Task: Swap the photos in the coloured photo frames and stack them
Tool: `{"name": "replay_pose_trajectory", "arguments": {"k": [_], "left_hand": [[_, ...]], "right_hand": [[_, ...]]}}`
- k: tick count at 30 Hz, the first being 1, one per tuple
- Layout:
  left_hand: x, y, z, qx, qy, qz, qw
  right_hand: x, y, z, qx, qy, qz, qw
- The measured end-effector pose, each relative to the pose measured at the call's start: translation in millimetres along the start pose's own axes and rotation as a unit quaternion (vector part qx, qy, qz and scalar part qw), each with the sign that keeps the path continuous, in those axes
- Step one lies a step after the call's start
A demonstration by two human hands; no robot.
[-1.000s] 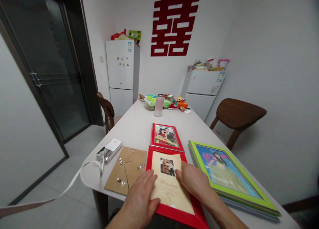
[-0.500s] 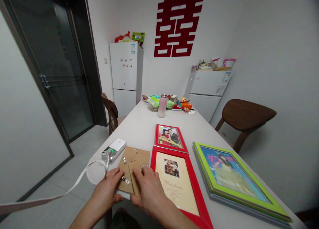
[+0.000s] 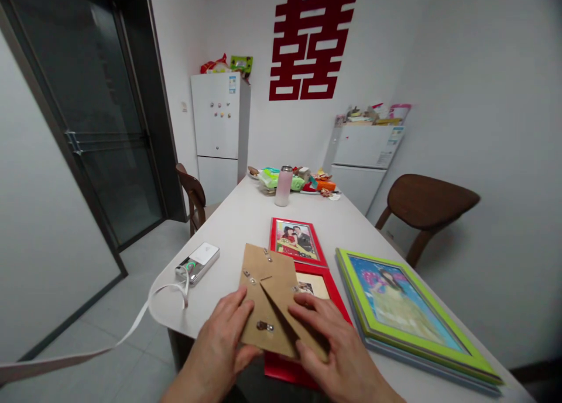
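Observation:
A brown photo frame backing board [image 3: 263, 306] with small metal clips is held between my two hands. My left hand [image 3: 226, 336] grips its left edge, the thumb near the lower corner. My right hand [image 3: 333, 341] holds its right side, fingers on the stand flap, which is lifted a little from the board. Beneath the board lies a larger red photo frame [image 3: 336, 295], mostly covered by the board and my right hand. Just beyond it, a smaller red photo frame [image 3: 297, 239] shows a picture of a couple.
A green photo frame [image 3: 439, 338] lies stacked on others at the right. A power bank [image 3: 199, 265] with a white strap [image 3: 140, 318] sits at the left edge. Farther back on the white table [image 3: 237, 216] stand a pink bottle [image 3: 284, 188] and colourful packets [image 3: 322, 185].
Both hands have moved the backing board up and to the right, from the table's left side to over the larger red frame. The flap gap has widened.

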State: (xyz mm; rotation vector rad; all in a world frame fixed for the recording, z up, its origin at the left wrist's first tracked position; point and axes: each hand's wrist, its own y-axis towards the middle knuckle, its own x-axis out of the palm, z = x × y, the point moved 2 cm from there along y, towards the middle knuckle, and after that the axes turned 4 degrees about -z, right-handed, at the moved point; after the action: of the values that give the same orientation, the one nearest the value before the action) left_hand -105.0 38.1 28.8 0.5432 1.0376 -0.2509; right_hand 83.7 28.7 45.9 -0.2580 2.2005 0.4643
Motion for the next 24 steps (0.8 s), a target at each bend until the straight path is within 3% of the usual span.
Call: {"name": "replay_pose_trajectory", "arguments": {"k": [4,10,18,24], "left_hand": [[31.0,16.4,29.6,-0.011,-0.017,-0.097,0.995],[63.4,29.7,35.7,-0.027,-0.026,-0.131,0.991],[55.4,31.5,28.6,-0.028,-0.035,-0.168,0.985],[53.8,27.9,29.4,0.020,-0.046,-0.170,0.984]], "right_hand": [[-16.2,-24.3,38.1,0.057,-0.036,-0.032,0.997],[-13.2,-33.2,68.6,0.078,-0.077,-0.049,0.993],[7.1,-37.7,78.5,0.029,-0.121,-0.040,0.991],[4.5,-11.3,85.0,0.052,-0.184,0.011,0.982]]}}
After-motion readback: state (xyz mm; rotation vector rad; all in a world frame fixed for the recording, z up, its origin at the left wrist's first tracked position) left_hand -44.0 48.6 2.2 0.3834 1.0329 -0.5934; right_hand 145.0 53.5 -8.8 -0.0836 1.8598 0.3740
